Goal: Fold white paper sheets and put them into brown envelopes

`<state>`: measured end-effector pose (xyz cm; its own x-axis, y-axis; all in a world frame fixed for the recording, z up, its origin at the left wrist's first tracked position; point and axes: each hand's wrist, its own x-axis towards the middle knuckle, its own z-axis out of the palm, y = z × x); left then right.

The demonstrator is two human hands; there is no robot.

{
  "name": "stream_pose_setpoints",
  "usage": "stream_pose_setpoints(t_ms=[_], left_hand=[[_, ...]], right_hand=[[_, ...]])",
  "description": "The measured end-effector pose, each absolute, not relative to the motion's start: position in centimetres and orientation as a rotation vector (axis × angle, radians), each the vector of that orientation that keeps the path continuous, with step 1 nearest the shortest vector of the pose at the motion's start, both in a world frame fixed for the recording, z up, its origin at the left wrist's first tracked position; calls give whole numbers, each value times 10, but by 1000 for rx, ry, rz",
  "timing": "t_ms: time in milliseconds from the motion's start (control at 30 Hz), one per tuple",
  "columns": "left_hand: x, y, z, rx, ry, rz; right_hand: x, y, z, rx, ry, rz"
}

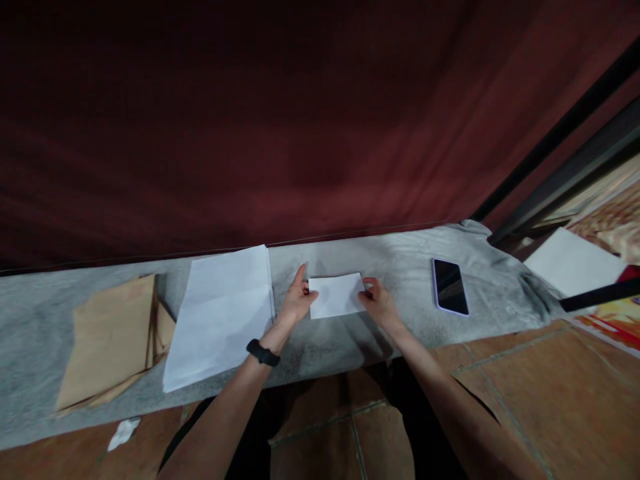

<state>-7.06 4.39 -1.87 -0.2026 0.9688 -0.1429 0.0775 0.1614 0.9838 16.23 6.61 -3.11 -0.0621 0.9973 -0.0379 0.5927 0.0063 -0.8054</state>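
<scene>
A small white rectangle of paper [337, 297], which looks folded, is held up between both hands over the grey cloth. My left hand [299, 299] pinches its left edge, thumb on the near face and index finger pointing up and away. On the opposite edge, my right hand [376, 300] grips with thumb in front and fingers behind. Left of my hands lies a stack of large white sheets [220, 313]. Brown paper pieces [113, 337], piled unevenly, are farther left. A dark-screened phone with a pale purple edge [451, 287] rests to the right.
The grey cloth [410, 257] covers a long, narrow surface before a dark red curtain [300, 160]. Dark metal bars [570, 130] stand at right, near a white sheet [575, 261]. A crumpled white scrap [123, 433] lies on the tiled floor [575, 400].
</scene>
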Motion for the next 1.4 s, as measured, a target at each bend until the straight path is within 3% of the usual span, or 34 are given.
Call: stream_pose_setpoints(t_ms=[100,300,533,733,1400], left_hand=[[-68,43,-21,1312,1728,1086],[-52,26,-17,1873,2096,810],[-13,9,-39,2378,1902,498],[-10,7,-64,2468,1881,444],[-42,-7,-46,2266,2084,432]], right_hand=[[158,57,-30,-1775,-2018,558],[154,46,-18,-1871,-2230,358],[139,49,-18,-1512,-2223,243],[115,39,-34,-1184,-2395,413],[151,40,-51,-1395,-2460,29]])
